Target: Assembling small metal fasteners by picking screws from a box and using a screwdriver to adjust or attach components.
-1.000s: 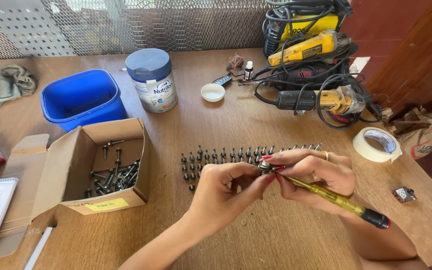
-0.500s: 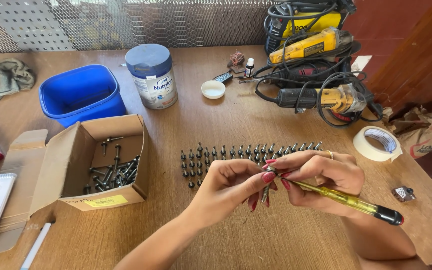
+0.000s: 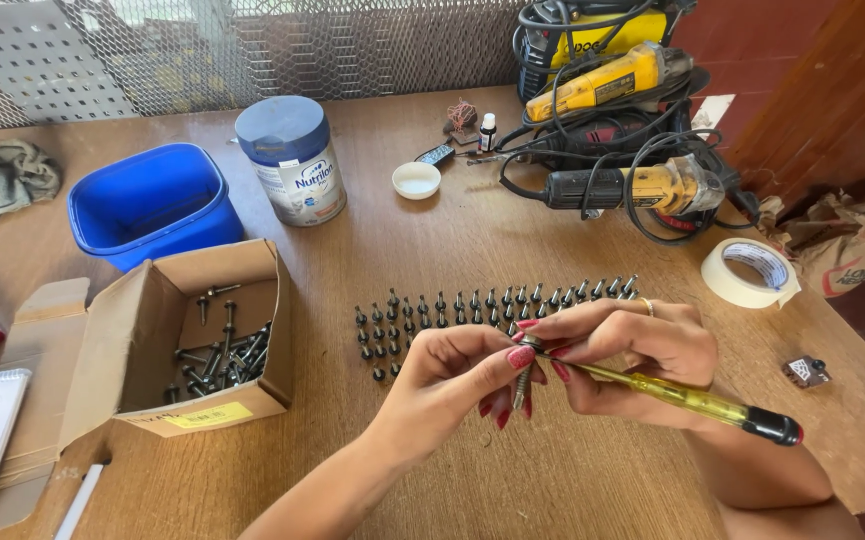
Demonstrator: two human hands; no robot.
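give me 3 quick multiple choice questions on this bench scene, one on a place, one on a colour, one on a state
1. Where do the loose screws lie?
A. cardboard box
B. blue tub
C. lidded tin

2. What colour is the screwdriver handle?
A. red
B. clear yellow, black cap
C. green

3. How do the rows of screws stand on the wooden table?
A. scattered flat
B. upright in rows
C. taped in a bundle

Answers: 1 A, they lie in the open cardboard box. 2 B, seen in the right hand. 3 B, the shafts point upward beyond the left hand.
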